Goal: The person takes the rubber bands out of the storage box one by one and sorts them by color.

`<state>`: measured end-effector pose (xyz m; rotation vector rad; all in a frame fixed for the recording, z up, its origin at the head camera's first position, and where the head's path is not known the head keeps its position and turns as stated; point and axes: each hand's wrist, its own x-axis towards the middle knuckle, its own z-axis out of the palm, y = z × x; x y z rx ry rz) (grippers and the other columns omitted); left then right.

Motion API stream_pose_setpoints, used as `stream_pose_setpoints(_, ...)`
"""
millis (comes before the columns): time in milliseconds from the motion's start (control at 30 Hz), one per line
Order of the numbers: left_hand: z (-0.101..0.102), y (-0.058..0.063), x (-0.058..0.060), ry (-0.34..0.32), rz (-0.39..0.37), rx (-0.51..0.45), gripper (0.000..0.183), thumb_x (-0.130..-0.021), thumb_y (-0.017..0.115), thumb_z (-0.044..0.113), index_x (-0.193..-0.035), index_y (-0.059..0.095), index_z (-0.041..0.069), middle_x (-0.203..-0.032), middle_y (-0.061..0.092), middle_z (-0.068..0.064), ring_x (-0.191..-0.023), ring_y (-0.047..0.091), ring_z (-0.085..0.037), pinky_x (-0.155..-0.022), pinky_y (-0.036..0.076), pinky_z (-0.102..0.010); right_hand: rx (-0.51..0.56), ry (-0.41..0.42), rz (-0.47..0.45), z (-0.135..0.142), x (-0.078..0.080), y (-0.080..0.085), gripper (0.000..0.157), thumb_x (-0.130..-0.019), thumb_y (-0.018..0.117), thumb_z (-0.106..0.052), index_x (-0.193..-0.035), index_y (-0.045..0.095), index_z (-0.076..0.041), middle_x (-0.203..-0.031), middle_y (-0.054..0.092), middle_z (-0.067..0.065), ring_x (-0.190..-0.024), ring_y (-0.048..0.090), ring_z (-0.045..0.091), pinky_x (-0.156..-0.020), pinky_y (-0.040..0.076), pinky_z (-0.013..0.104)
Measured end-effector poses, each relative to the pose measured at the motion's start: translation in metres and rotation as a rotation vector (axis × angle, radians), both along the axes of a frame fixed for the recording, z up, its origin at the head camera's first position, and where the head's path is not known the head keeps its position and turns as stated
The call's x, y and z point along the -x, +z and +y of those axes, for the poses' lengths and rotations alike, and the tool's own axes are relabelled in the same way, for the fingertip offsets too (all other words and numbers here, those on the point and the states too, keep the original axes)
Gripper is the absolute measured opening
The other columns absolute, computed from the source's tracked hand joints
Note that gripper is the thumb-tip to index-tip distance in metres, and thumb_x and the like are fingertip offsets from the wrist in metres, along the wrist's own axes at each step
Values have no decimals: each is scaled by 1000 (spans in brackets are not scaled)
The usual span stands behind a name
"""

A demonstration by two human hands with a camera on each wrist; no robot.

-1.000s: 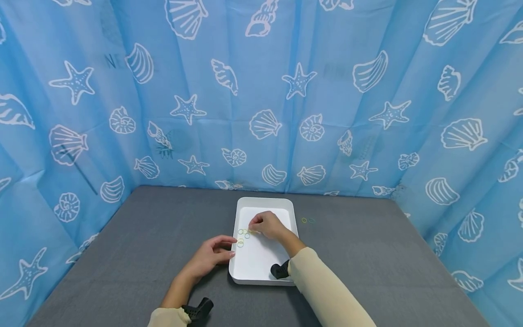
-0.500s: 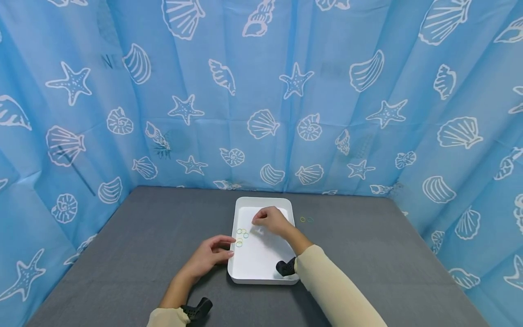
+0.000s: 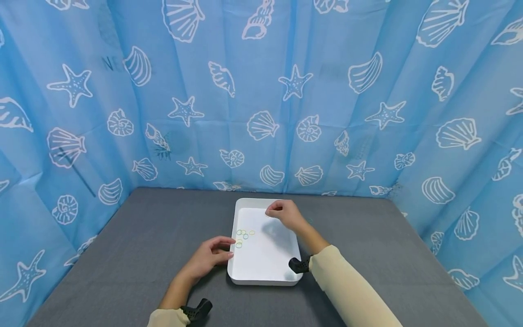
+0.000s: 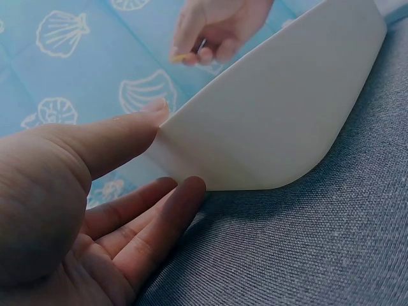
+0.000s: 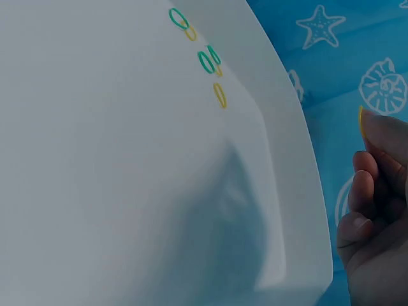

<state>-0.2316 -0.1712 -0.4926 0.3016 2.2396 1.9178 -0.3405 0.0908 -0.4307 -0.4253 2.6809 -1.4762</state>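
Note:
My right hand point(image 3: 286, 214) is above the far right part of a white tray point(image 3: 265, 268). Between its thumb and forefinger it pinches a small yellow rubber band point(image 5: 362, 122), whose thin edge stands out in the right wrist view. My left hand point(image 3: 210, 256) rests against the tray's left side. In the left wrist view its thumb tip is at the rim, and other fingertips point(image 4: 191, 188) touch the outer wall lower down. Several green and yellow rubber bands lie inside along the left side, among them a yellow band point(image 3: 252, 233) and a green band point(image 5: 205, 62).
A grey cloth-covered table point(image 3: 163, 227) bears the tray. Just right of the tray lies a green band point(image 3: 310, 220), partly behind my right wrist. A blue curtain point(image 3: 229, 104) with white shells and starfish hangs behind and at both sides.
My right hand has moved from the bands at the tray's left side up and right toward the far right corner. One yellow band now shows uncovered there. My left hand has stayed put.

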Motion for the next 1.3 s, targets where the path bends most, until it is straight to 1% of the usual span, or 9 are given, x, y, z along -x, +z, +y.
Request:
stream_pose_setpoints(67, 0, 1, -1, 1, 1, 1, 40, -90, 69, 10, -127, 58, -2, -122, 58, -19, -92, 62, -23, -78, 54, -37, 5, -12, 4, 6, 1, 1, 10, -90, 71, -15, -88, 71, -6, -84, 65, 2, -79, 57, 20, -71, 46, 33)
stream_pose_setpoints(233, 0, -2, 0, -5, 2, 0, 40, -91, 69, 10, -128, 58, -2, -123, 57, -21, -94, 62, -24, -78, 54, -36, 44, -56, 1, 24, 1, 1, 10, -91, 70, -14, -91, 71, -4, -87, 66, 4, -84, 58, 28, -71, 45, 34)
stream_pose_setpoints(333, -1, -3, 0, -4, -3, 1, 40, -91, 68, 9, -128, 57, -2, -123, 57, -22, -93, 62, -25, -78, 54, -36, 71, -76, 3, 35, 0, -2, 11, -91, 69, -13, -92, 71, -2, -88, 66, 5, -85, 57, 29, -72, 45, 34)
stream_pose_setpoints(533, 1, 0, -2, 2, -16, 1, 40, -91, 69, 9, -128, 57, -2, -123, 57, -21, -93, 62, -23, -79, 54, -37, 53, -115, 41, 56, 0, -7, 12, -91, 70, -14, -92, 71, -1, -87, 66, 5, -81, 57, 24, -71, 46, 33)
stream_pose_setpoints(767, 1, 3, -3, 2, 3, 1, 41, -91, 69, 11, -128, 57, -2, -123, 57, -21, -93, 62, -24, -78, 54, -36, 49, -165, 69, 75, -3, -16, 11, -89, 70, -10, -90, 70, 1, -82, 65, 6, -73, 57, 20, -65, 46, 33)
stream_pose_setpoints(933, 1, 2, -3, 7, 10, 6, 41, -91, 69, 11, -128, 57, -2, -124, 57, -21, -93, 62, -23, -78, 54, -35, 23, -200, 103, 83, -5, -23, 11, -87, 72, -10, -87, 70, 1, -79, 66, 4, -71, 54, 17, -64, 44, 32)
stream_pose_setpoints(1200, 0, -1, 0, 8, -7, 12, 41, -90, 71, 13, -126, 59, 1, -123, 58, -19, -95, 62, -23, -79, 54, -35, -54, -256, 125, 91, -5, -37, 11, -85, 74, -10, -82, 71, 0, -76, 66, 4, -65, 51, 16, -59, 41, 30)
stream_pose_setpoints(1300, 0, -2, 0, 4, -1, 19, 40, -90, 71, 14, -126, 59, 1, -123, 58, -18, -95, 62, -24, -79, 54, -36, -91, -273, 137, 93, -3, -42, 13, -84, 75, -11, -79, 70, 0, -73, 65, 2, -62, 50, 15, -58, 41, 30)
